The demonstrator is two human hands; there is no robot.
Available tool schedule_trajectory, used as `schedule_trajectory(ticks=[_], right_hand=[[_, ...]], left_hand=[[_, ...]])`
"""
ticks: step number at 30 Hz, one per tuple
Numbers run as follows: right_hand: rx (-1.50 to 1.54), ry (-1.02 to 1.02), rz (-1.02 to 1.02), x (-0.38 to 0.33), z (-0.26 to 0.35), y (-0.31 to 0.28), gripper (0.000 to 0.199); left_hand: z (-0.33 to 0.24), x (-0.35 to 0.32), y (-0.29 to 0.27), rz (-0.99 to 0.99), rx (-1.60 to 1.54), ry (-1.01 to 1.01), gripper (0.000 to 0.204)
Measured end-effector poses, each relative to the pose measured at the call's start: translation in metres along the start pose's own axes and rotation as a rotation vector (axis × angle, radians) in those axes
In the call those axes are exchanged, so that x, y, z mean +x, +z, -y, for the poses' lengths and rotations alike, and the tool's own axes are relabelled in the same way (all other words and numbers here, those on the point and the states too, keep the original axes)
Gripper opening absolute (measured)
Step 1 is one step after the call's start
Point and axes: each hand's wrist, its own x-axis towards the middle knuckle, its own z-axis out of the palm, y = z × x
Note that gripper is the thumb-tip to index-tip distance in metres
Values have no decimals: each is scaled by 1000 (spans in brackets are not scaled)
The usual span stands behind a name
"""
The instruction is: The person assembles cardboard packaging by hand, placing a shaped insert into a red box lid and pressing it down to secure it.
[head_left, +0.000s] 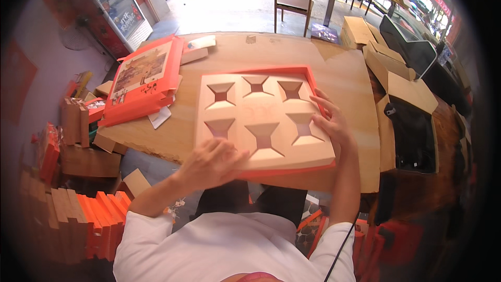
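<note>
A shallow red box lies on the table in front of me, fitted with a cream cardboard insert. The insert has several square cells with folded, sloping flaps. My left hand rests at the front left of the insert by a front cell, its fingers curled and slightly blurred; whether they pinch anything is hidden. At the right side, my right hand grips the box edge, with its thumb on the insert and its fingers along the red rim.
A red printed box lid lies at the table's left. Stacked cardboard pieces and orange folded pieces stand on the left. An open carton with black contents stands right of the table. A chair is beyond the far edge.
</note>
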Motion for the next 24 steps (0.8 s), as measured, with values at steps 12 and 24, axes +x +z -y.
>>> schedule_trajectory(ticks=[12, 24], right_hand=[[-391, -120, -255, 6, 4, 8, 39], [-408, -140, -205, 2, 11, 4, 39]], left_hand=[[10, 91, 36, 53, -101, 239, 52], [-15, 103, 46, 69, -16, 202, 64]])
